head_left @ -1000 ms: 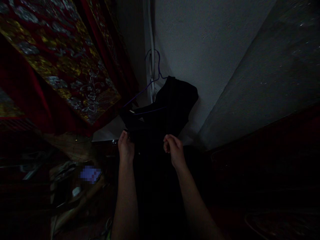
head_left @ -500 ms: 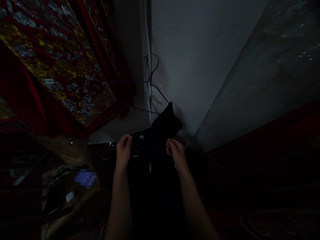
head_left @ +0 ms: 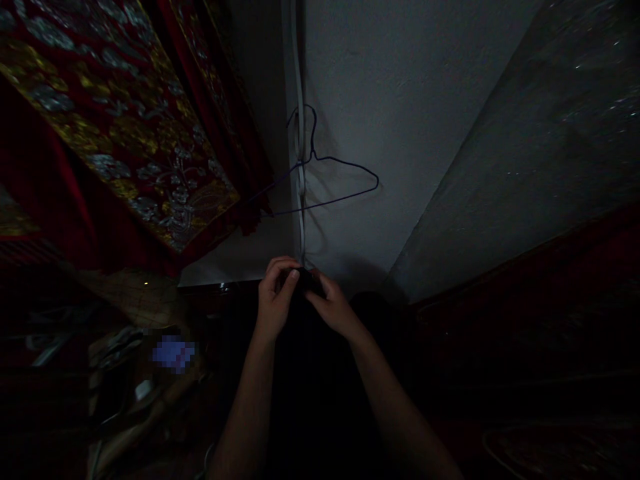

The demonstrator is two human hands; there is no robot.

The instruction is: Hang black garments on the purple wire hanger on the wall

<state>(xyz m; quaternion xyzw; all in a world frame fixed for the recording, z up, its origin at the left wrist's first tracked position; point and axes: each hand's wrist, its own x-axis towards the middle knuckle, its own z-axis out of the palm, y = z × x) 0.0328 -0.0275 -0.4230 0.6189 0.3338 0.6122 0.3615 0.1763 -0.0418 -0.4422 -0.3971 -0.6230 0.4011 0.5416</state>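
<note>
Black cloth, a garment [head_left: 310, 283] whose kind is lost in the dark, is gathered between my two hands. My left hand [head_left: 278, 293] is closed on its top edge, thumb across the front. From the other side my right hand [head_left: 331, 305] grips the same bunched edge, fingers partly hidden by the cloth. Above them a dark purple wire hanger [head_left: 313, 155] hangs bare from a pale cord [head_left: 297, 67], apart from both hands. The garment's lower part merges with the darkness below.
At upper left hangs a red cloth [head_left: 165, 133] with gold and silver embroidery. A pale wall [head_left: 390, 107] stands behind the hanger, with a glossy clear sheet [head_left: 540, 140] on the right. Lower left, a white object [head_left: 144, 389] lies among clutter.
The black garment has come off the hanger and dropped lower. My hands have drawn together onto its edge. The hanger has swung level, its right end now bare.
</note>
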